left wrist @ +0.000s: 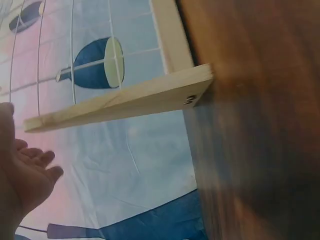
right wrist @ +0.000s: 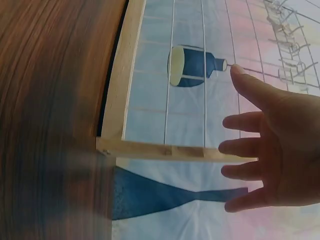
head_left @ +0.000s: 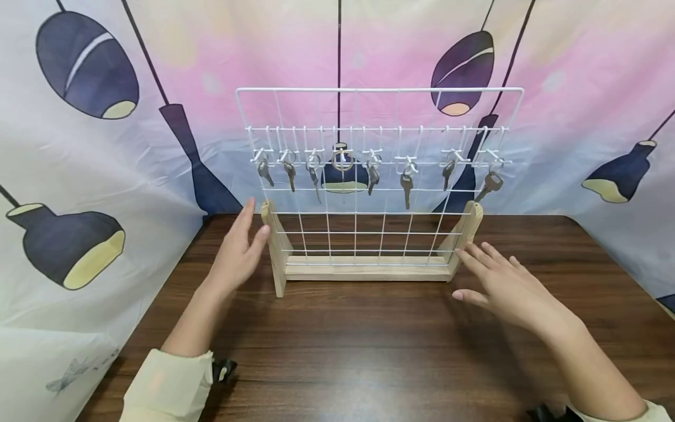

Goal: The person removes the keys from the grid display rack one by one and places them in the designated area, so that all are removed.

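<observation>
A white wire grid rack (head_left: 355, 232) stands upright in a wooden base (head_left: 364, 269) on the table. Several metal keys (head_left: 406, 190) hang in a row from white hooks (head_left: 406, 163) across the grid, and a ring (head_left: 342, 160) hangs near the middle. My left hand (head_left: 234, 255) is beside the left wooden post (head_left: 275, 252), fingers extended; whether it touches is unclear. On the other side, my right hand (head_left: 508, 287) is spread by the right post (head_left: 466, 237). In the right wrist view, nothing is in that hand's fingers (right wrist: 241, 147).
The dark wooden table (head_left: 358, 328) extends in front of the rack and to both sides. Behind it hangs a cloth backdrop (head_left: 211, 53) printed with lamps, which also runs along the left and right sides.
</observation>
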A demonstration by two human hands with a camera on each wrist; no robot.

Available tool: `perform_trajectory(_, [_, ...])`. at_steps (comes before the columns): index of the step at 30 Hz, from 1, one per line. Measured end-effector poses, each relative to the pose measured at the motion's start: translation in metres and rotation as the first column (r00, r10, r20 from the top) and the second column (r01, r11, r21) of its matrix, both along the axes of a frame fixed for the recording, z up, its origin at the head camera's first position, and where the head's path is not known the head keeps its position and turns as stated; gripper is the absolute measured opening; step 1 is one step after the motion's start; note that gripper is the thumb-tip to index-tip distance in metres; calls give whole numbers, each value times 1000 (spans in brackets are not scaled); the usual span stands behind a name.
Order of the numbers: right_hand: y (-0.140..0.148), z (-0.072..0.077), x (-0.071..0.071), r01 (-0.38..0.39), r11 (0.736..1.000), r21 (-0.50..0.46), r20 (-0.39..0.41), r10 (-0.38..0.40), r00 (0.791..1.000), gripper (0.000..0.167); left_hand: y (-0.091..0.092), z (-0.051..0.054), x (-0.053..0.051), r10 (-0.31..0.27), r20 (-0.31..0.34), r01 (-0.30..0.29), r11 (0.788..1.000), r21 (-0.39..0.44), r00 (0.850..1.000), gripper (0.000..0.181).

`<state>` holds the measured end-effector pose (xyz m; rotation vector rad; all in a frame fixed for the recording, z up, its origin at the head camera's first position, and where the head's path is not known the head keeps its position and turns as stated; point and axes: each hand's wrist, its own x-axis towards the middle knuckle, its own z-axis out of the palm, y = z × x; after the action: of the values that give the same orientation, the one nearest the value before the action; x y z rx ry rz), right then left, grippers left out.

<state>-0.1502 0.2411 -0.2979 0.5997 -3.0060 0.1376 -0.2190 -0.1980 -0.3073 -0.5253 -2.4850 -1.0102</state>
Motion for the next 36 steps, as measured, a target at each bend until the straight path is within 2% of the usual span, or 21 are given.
perform_trajectory(2, [-5, 0, 0, -28, 1000, -8, -5, 28, 1000, 75, 0, 5, -8, -37, 13, 35, 993, 111, 999, 58])
perform_trajectory(4, [-9, 1, 0, -56, 998, -17, -11, 56, 998, 72, 1, 10, -14, -75, 34, 66, 975, 210, 997, 55])
perform_trajectory(7, [-16, 1, 0, -106, 994, -35, -42, 105, 994, 67, 3, 15, -23, -130, 80, 98, 944, 316, 988, 51])
perform_trajectory(9, [-21, 2, 0, -134, 990, -44, -73, 130, 989, 64, 7, 15, -29, -150, 92, 106, 923, 371, 984, 47])
perform_trajectory(10, [-25, 3, 0, -146, 988, -53, -89, 141, 986, 62, 9, 14, -32, -164, 92, 113, 906, 409, 982, 46])
perform_trajectory(13, [-38, 4, -4, -178, 980, -86, -137, 165, 977, 56, 15, 8, -41, -194, 53, 133, 823, 552, 980, 39])
perform_trajectory(16, [-54, 6, -9, -212, 970, -120, -188, 188, 964, 51, 21, 0, -45, -190, -15, 149, 718, 680, 982, 33])
perform_trajectory(17, [-59, 7, -11, -228, 965, -131, -202, 199, 959, 50, 22, -2, -46, -177, -31, 148, 695, 704, 984, 31])
perform_trajectory(18, [-64, 8, -13, -242, 959, -149, -212, 208, 955, 48, 23, -4, -47, -164, -40, 142, 682, 718, 986, 30])
perform_trajectory(20, [-74, 10, -17, -269, 941, -206, -224, 222, 949, 44, 25, -6, -47, -153, -46, 139, 675, 725, 987, 30])
perform_trajectory(23, [-88, 13, -24, -296, 895, -333, -232, 227, 946, 36, 26, -8, -45, -150, -27, 126, 700, 703, 988, 32])
perform_trajectory(27, [-110, 14, -36, -334, 782, -526, -221, 253, 942, 26, 25, -7, -43, -155, -17, 125, 722, 681, 988, 35])
perform_trajectory(29, [-122, 13, -42, -362, 720, -593, -224, 284, 932, 23, 24, -7, -44, -152, -21, 125, 719, 684, 988, 35])
perform_trajectory(31, [-135, 14, -46, -388, 669, -634, -237, 310, 921, 21, 24, -6, -45, -148, -23, 123, 714, 689, 989, 35])
perform_trajectory(34, [-155, 18, -52, -412, 623, -665, -271, 313, 910, 21, 24, -6, -45, -138, -22, 114, 709, 696, 990, 33])
perform_trajectory(36, [-168, 23, -55, -411, 603, -684, -279, 304, 911, 22, 25, -6, -45, -133, -20, 109, 704, 702, 991, 33])
